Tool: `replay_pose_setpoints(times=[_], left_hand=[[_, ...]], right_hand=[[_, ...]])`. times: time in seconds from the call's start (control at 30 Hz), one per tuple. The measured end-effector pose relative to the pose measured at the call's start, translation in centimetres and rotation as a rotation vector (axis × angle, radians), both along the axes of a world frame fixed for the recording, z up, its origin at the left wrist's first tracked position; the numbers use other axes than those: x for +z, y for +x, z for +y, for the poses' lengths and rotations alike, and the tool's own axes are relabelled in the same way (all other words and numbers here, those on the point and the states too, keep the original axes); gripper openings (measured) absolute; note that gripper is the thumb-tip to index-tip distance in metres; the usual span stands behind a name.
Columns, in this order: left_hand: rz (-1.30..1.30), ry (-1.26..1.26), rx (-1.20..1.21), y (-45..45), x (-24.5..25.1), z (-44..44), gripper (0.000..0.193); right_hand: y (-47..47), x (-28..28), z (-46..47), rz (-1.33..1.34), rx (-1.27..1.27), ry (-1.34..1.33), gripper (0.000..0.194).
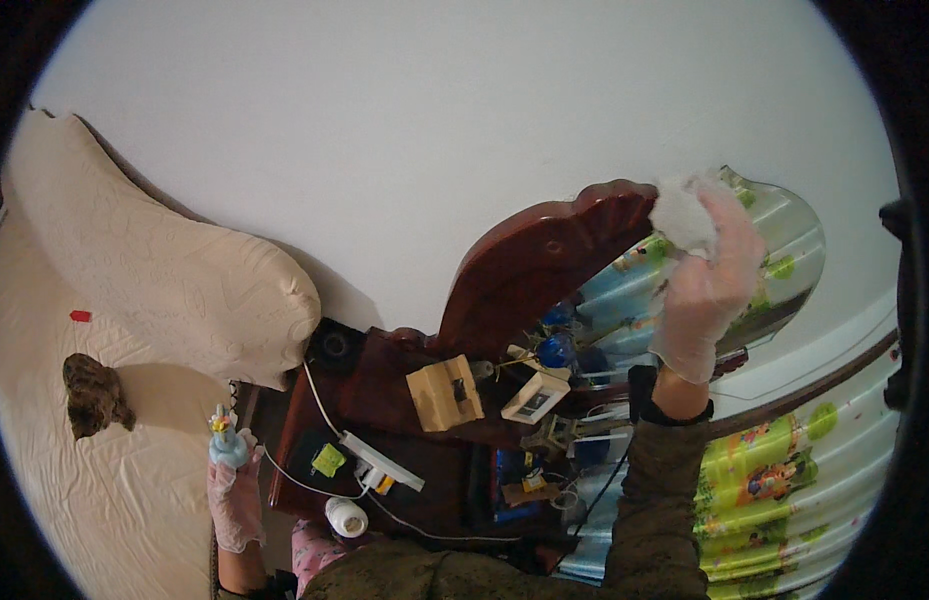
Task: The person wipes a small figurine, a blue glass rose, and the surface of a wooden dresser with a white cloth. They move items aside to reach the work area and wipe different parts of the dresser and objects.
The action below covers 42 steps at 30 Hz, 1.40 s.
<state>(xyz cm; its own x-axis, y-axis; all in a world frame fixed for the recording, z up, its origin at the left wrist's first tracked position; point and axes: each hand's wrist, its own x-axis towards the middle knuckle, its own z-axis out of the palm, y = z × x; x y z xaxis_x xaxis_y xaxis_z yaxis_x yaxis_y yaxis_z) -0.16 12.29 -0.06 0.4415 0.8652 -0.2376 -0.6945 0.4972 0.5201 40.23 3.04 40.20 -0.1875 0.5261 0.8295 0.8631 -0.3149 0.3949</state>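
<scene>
My right hand (704, 292), in a thin translucent glove, grips a crumpled white cloth (680, 214). The cloth touches the upper end of a carved dark-red wooden frame (539, 240), in front of a mirror (791, 274) that reflects patterned curtains. Low on the left, my gloved left hand (238, 499) is closed around a small light-blue figurine (225, 442) with yellow and white details on top. That hand is between the bed's edge and a dark-red wooden dressing table (427, 461).
On the table are an open cardboard box (443, 394), a small white box (537, 394), a white power strip (382, 459) with trailing cables, a white bottle (346, 517) and a green packet (328, 460). A bed (164, 525) with a padded headboard (171, 285) lies left; a curtain (772, 480) hangs right.
</scene>
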Motion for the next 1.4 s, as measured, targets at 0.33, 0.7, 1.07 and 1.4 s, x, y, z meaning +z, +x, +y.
replay_pose_setpoints(times=[0.33,0.7,1.07,1.4], left_hand=[[0.001,0.021,-0.026,1.0,1.7,-0.3,0.078],[0.032,0.024,-0.010,1.6,3.0,-0.9,0.078],[-0.008,-0.018,0.005,0.8,2.5,-1.4,0.069],[-0.008,0.008,0.008,0.9,3.2,-1.0,0.077]], right_hand=[[1.6,-2.1,1.4,0.377,-0.347,0.041,0.053],[0.0,-5.9,-0.3,0.216,0.125,-0.039,0.059],[2.7,-2.3,-0.9,0.205,-0.015,0.197,0.054],[3.5,-4.1,0.3,0.147,-0.222,0.157,0.047]])
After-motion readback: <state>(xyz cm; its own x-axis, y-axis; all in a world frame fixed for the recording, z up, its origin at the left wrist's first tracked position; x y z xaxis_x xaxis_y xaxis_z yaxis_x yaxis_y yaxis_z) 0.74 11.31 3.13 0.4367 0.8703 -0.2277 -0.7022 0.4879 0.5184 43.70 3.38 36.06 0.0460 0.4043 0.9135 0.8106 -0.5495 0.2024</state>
